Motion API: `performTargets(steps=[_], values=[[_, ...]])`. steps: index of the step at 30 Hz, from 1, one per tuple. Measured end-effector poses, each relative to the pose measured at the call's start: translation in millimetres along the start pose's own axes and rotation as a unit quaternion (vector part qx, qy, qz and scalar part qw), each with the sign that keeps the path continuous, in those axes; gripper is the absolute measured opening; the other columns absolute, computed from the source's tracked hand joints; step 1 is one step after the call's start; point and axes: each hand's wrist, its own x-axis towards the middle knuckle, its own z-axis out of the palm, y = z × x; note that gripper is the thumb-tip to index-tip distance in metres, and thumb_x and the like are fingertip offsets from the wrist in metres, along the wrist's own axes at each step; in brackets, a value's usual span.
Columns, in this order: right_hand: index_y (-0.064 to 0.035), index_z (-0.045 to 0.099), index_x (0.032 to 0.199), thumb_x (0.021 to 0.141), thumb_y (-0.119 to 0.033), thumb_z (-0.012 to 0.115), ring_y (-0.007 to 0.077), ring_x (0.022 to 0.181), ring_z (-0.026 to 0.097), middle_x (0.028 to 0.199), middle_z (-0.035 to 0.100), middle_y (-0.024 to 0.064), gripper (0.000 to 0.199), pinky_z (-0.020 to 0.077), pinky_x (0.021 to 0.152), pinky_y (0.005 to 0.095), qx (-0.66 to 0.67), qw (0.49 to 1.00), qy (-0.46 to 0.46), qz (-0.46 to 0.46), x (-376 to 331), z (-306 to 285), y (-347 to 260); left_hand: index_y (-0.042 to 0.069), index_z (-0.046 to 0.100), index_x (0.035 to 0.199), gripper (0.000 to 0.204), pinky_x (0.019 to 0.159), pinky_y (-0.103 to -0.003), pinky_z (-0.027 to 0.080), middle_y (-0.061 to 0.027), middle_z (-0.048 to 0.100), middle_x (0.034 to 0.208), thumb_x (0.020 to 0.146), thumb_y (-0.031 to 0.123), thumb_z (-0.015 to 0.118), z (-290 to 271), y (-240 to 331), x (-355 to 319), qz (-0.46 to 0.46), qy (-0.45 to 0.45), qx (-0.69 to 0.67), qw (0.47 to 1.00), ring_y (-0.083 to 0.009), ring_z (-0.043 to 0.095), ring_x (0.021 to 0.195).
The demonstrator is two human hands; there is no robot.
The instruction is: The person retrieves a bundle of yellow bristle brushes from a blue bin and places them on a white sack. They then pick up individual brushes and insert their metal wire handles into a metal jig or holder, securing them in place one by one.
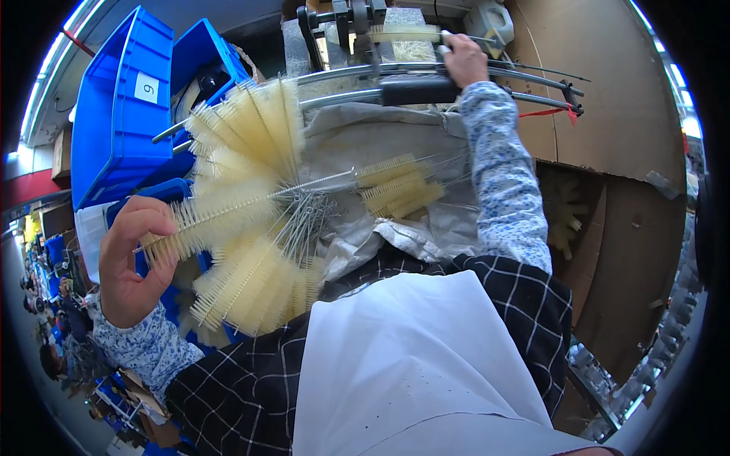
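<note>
My left hand [137,262] pinches the bristled end of a long tube brush [228,214], cream-coloured with a twisted wire stem pointing right. Around it a big bundle of similar brushes [251,285] fans out, their bare wire ends [308,220] gathered in the middle. Up at the bench machine [353,30], my right hand [465,61] closes round the end of another thin cream brush [407,34], which lies level toward the machine. Finger pads of that hand are partly hidden. Several smaller brushes [399,186] rest on the pale cloth [342,137] over my lap.
Two metal rails [342,97] with a black sleeve [418,91] cross in front of the machine. Blue bins [125,106] stand at the left. Cardboard [601,83] walls the right side, with more brushes [561,209] in a box below. A white jug [490,26] sits behind.
</note>
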Motion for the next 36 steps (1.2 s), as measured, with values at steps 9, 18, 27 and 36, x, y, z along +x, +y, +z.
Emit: performTargets(steps=[9,18,27,36], values=[[-0.0214,0.057,0.109,0.086,-0.028,0.042,0.0288,0.098,0.053,0.106,0.058,0.0084,0.028,0.0406,0.085,0.0394,-0.025,0.978,-0.206,-0.002,39.8,-13.9,74.4,0.002,0.046,0.088,0.021,0.074,-0.027,0.036,-0.0075,0.047,0.084,0.070,0.003,0.055,20.2,-3.7,27.4,0.017,-0.061,-0.061,0.996,-0.0167,0.046,0.078],[-0.0079,0.048,0.119,0.079,-0.015,0.060,0.0219,0.099,0.052,0.113,0.052,0.0106,0.043,0.0436,0.086,0.0321,0.314,0.852,-0.416,-0.050,-37.3,-157.4,-1.2,0.002,0.048,0.087,0.020,0.074,-0.028,0.040,-0.0061,0.050,0.085,0.068,-0.001,0.055,49.5,-8.4,60.2,0.084,-0.084,-0.108,0.987,-0.0176,0.050,0.079],[0.0000,0.047,0.113,0.085,-0.005,0.048,0.0153,0.099,0.050,0.107,0.052,0.0075,0.028,0.0436,0.084,0.0277,0.605,0.687,-0.402,-0.018,-90.7,-127.8,-168.6,0.006,0.039,0.116,0.059,0.082,-0.034,0.041,-0.0131,0.045,0.112,0.063,0.008,0.066,49.8,-3.1,44.6,0.006,-0.147,0.011,0.989,-0.0287,0.051,0.096],[-0.0260,0.056,0.107,0.083,-0.022,0.046,0.0204,0.091,0.049,0.093,0.058,0.0021,0.027,0.0382,0.079,0.0379,-0.089,0.991,-0.103,-0.015,-5.0,-31.9,-38.2,0.010,0.033,0.121,0.065,0.073,-0.039,0.046,-0.0175,0.039,0.115,0.065,0.013,0.066,31.1,14.3,-36.3,-0.176,-0.309,0.105,0.929,-0.0380,0.053,0.088]])
